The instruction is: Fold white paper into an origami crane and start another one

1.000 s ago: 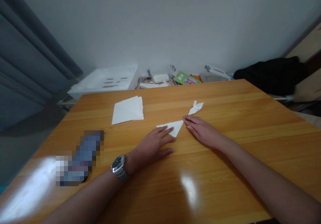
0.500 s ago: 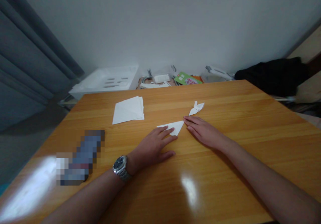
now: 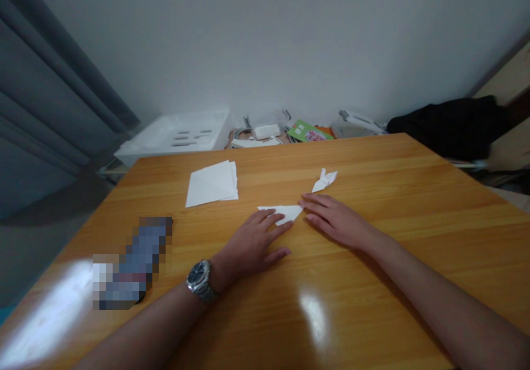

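A white paper folded into a triangle (image 3: pixel 286 215) lies flat on the wooden table, partly covered by fingers. My left hand (image 3: pixel 263 240), with a metal watch (image 3: pixel 200 279) on its wrist, rests on the paper's left part, fingers spread. At the paper's right corner, the fingertips of my right hand (image 3: pixel 331 218) touch the edge; its fingers are stretched out and slightly apart. Just beyond that hand sits a small white folded-paper bird (image 3: pixel 324 180). Farther left lies a stack of white paper sheets (image 3: pixel 212 183).
A pixelated dark object (image 3: pixel 138 265) lies on the left of the wooden table (image 3: pixel 372 315). Behind the far edge are a white tray (image 3: pixel 178 132), a green booklet (image 3: pixel 308 131) and assorted clutter. Black cloth (image 3: pixel 451 124) is heaped at the right, and a grey curtain (image 3: pixel 45 83) hangs left.
The triangle's right part has turned slightly toward me, its upper edge now nearly level. My right hand has shifted a little, its fingertips now on the corner. My left hand has barely moved.
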`<action>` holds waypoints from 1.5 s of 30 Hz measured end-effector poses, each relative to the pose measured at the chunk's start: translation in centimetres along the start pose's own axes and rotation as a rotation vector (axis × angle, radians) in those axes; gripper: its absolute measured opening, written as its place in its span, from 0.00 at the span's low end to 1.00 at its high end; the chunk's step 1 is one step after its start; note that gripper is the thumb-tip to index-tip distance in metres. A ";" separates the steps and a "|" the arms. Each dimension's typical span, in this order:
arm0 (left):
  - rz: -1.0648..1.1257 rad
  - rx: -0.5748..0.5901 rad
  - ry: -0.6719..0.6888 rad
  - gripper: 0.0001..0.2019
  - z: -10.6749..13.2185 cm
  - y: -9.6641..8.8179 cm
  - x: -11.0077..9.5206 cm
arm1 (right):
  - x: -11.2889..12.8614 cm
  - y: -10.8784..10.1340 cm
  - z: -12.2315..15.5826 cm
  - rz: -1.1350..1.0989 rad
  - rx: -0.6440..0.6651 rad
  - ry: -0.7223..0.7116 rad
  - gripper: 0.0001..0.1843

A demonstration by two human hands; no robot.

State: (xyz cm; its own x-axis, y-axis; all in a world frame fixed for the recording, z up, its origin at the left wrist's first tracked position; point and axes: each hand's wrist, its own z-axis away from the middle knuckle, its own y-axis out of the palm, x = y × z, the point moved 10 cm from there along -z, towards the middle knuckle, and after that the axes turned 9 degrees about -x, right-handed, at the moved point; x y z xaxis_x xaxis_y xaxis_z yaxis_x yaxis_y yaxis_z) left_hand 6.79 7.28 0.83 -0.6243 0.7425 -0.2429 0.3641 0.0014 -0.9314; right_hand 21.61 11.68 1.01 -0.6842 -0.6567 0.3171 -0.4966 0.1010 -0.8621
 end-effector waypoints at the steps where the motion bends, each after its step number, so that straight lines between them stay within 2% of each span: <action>1: 0.000 0.001 0.002 0.29 0.0 0.0 0.0 | 0.3 -0.1 0.0 -0.010 0.003 -0.021 0.23; 7: -0.004 0.004 0.008 0.29 0.0 0.0 -0.1 | 1.6 0.0 0.1 -0.055 0.032 -0.119 0.19; 21: -0.152 -0.057 -0.024 0.25 -0.1 -0.5 0.3 | 3.3 0.4 0.5 -0.082 0.040 -0.183 0.18; 32: -0.192 -0.130 -0.128 0.24 -0.2 -1.4 0.9 | 5.9 0.5 0.4 -0.164 0.068 -0.226 0.19; 37: -0.174 -0.138 -0.115 0.23 -0.2 -1.3 1.2 | 5.6 0.7 0.4 -0.203 0.050 -0.194 0.19; 45: -0.105 -0.168 -0.095 0.18 -0.3 -1.2 1.4 | 3.1 0.4 0.2 -0.181 -0.056 -0.108 0.18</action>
State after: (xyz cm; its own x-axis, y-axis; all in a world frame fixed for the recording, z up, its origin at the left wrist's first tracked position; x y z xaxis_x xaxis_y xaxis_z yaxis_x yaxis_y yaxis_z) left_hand 5.66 8.48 1.70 -0.7245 0.6656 -0.1791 0.3986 0.1925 -0.8967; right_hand 19.40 9.53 1.63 -0.5216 -0.7441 0.4175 -0.6371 0.0142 -0.7707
